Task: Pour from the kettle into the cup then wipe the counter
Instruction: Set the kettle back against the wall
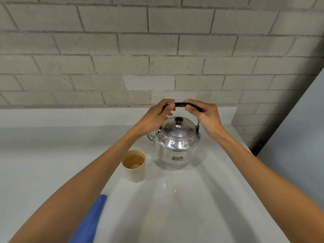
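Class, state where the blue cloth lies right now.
The blue cloth lies on the white counter, bottom left in the head view, under the left forearm, nearer than the beige cup.

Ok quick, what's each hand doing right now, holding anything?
Left hand: closed on the kettle handle.
Right hand: closed on the same kettle handle, at the other end.
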The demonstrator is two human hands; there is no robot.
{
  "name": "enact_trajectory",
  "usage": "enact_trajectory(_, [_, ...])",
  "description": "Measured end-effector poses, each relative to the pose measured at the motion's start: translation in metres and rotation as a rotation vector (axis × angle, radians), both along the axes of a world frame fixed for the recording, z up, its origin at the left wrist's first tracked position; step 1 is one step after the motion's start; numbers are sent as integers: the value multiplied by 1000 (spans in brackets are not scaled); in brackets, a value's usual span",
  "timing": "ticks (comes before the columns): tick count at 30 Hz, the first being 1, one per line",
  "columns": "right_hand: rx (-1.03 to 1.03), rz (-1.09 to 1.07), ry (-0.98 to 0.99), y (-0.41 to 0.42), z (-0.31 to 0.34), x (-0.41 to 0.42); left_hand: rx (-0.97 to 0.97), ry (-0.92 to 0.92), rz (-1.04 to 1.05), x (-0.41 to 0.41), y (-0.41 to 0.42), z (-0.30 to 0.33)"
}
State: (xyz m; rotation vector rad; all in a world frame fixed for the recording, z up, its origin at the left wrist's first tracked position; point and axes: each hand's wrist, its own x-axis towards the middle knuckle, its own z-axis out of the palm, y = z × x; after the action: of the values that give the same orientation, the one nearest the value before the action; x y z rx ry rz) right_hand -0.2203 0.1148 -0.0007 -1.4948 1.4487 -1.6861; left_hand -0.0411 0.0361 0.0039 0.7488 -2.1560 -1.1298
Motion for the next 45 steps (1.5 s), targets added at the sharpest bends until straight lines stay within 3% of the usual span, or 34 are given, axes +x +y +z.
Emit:
enact_trajectory(14, [75, -2, -75, -58, -50, -7, -80, -259, 50, -17, -61, -40])
enact_trajectory(33, [80, -29, 79, -83, -49, -2, -12, -103, 97, -23, -81, -48])
enact_trajectory(39, [169, -44, 217, -70, -32, -2, -91, -47, 158, -13, -71, -42])
enact_trajectory(45, [130, -73, 164, -40, 2, 9, -134, 4, 198, 3, -38, -21])
